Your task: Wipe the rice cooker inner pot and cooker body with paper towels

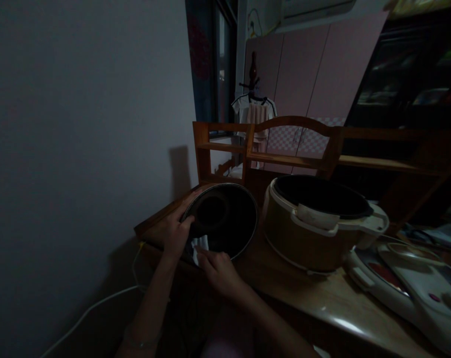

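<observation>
Tilting the dark pot (236, 219) at the centre of the frame, I have my left hand (178, 231) closed on its left rim, thumb over the edge. My right hand (218, 266) pinches a white cloth (200, 246) against the pot's lower-left inside, fingers nearly closed. Right of centre, the cooker body (307, 238) stands open on the wooden desk (285, 283); its white lid (408, 278) lies at the lower right.

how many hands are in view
2: the left hand holds the tilted dark pot at its left rim, and the right hand holds a white cloth at the pot's lower left.
</observation>
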A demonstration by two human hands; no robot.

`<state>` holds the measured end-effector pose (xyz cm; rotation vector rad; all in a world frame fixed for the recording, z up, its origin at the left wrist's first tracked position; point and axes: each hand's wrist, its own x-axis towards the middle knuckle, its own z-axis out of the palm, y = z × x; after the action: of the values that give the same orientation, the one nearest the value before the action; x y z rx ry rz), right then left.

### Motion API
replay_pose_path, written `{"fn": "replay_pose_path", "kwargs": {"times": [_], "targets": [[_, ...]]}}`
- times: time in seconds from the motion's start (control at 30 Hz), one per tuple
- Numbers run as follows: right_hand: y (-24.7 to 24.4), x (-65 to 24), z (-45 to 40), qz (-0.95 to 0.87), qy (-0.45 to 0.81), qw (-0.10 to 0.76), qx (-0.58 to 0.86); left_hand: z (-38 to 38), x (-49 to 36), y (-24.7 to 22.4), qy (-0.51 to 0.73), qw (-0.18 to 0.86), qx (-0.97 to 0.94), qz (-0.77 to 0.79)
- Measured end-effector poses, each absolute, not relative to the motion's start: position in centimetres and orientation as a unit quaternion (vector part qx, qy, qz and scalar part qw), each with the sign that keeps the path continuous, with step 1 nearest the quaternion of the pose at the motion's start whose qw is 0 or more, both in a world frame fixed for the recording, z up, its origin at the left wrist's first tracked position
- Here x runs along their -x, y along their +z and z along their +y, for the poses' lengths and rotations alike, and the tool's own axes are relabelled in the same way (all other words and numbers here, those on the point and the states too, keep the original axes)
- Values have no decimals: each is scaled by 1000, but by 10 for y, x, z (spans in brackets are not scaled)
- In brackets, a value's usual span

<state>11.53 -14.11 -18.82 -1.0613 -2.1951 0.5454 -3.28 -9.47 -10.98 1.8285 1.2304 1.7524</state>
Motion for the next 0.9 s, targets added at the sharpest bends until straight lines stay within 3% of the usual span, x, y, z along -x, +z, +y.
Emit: {"fn": "replay_pose_path", "kwargs": {"times": [0.47,0.9], "targets": [[-209,-165,-132,-888,32,260,379,-97,28,-108,610,173,-658,406],[-197,-213,-113,-889,-114,168,412,-99,14,-98,598,150,-682,392]]}}
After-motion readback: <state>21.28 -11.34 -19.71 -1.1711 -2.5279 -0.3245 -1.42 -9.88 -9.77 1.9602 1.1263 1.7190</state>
